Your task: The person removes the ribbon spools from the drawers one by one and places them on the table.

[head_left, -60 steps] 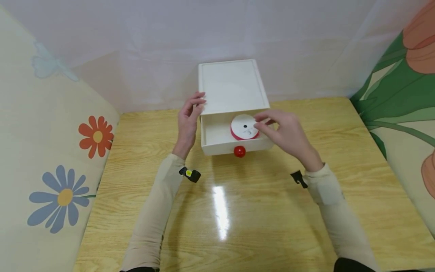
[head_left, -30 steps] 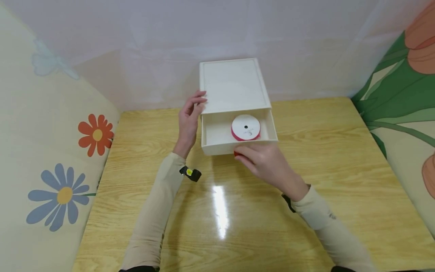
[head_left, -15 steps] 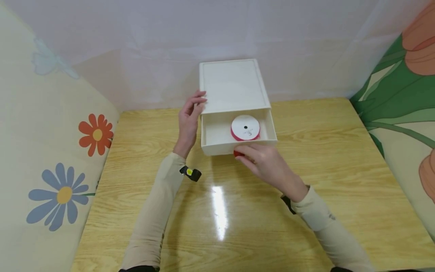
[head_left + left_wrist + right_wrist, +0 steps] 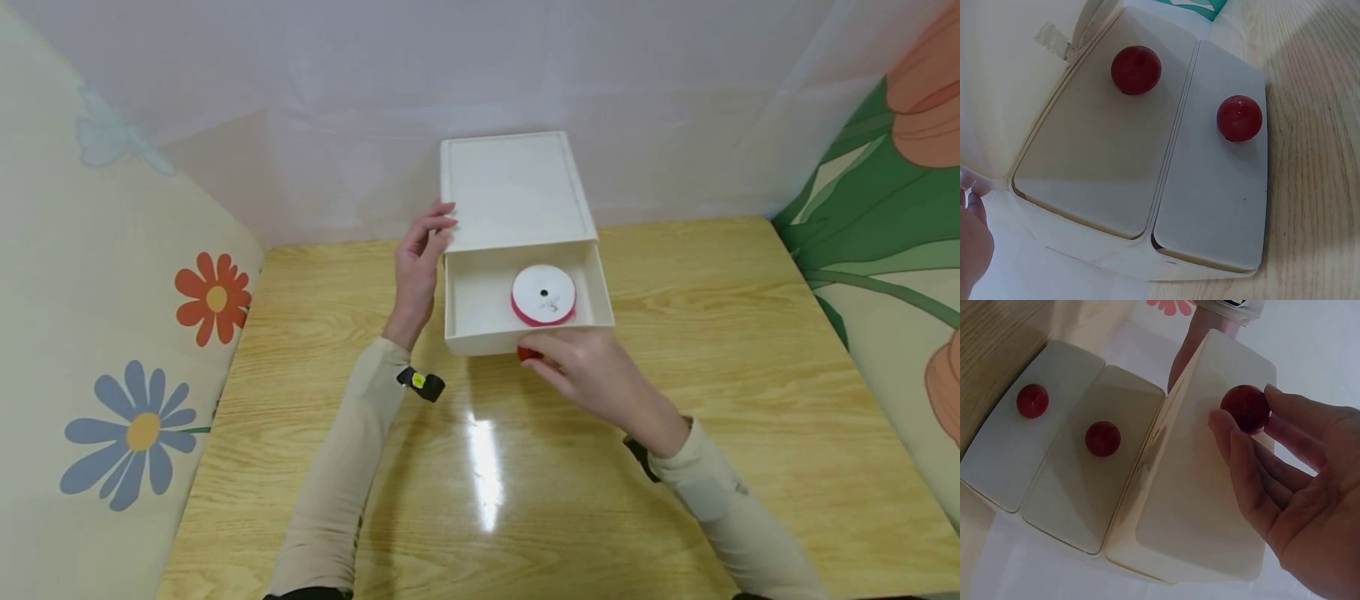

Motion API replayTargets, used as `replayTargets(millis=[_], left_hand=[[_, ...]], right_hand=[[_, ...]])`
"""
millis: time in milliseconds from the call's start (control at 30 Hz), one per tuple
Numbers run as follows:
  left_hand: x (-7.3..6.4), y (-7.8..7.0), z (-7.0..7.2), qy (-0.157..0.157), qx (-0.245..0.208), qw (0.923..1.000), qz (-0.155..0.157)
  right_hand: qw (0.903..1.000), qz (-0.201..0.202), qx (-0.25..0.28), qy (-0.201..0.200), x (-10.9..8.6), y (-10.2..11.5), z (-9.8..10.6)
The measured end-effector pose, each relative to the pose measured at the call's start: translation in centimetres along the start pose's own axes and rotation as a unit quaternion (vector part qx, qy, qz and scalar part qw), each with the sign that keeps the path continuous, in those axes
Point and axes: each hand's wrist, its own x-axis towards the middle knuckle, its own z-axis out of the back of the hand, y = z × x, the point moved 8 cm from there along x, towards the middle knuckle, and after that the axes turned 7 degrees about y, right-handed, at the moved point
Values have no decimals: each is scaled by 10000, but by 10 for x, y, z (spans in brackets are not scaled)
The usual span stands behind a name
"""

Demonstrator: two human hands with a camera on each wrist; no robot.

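Note:
A white drawer cabinet (image 4: pixel 517 187) stands against the back wall, its top drawer (image 4: pixel 480 300) pulled out. Inside that drawer lies a ribbon spool (image 4: pixel 543 292) with a white face and a pink-red edge. My right hand (image 4: pixel 588 371) pinches the round red knob (image 4: pixel 1245 407) on the drawer's front between thumb and fingers. At the cabinet's left side, my left hand (image 4: pixel 417 267) rests with relaxed fingers, the fingertips at the top's edge. In the left wrist view only part of this left hand (image 4: pixel 972 240) shows.
Below the open drawer, two closed drawers show in the wrist views, a middle one (image 4: pixel 1085 487) and a bottom one (image 4: pixel 1007 456), each with a red knob. Wood-grain table (image 4: pixel 525 500) lies in front. Flower-printed panels (image 4: pixel 120 292) stand at both sides.
My right hand has left the spool and taken hold of the red knob. Since half a second ago the drawer has slid slightly toward me with the spool inside. My left hand stays put.

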Motion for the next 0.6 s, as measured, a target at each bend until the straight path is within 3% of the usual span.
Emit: replayTargets(millis=[100, 233, 333, 433, 600], left_hand=[[0, 0, -1, 37, 13, 10000, -18], [0, -1, -1, 83, 91, 9999, -69], [0, -2, -1, 65, 86, 9999, -81], [-1, -2, 0, 53, 56, 10000, -61], [-1, 0, 1, 45, 82, 9999, -60]], right_hand=[[9998, -20, 194, 9, -1, -2, 8], [9970, -18, 678, -375, 2, -14, 33], [9932, -312, 1037, -421, 9, -34, 47], [9881, -843, 1285, 51, 17, -57, 47], [9714, -1518, 1259, 1322, 27, -81, 30]])
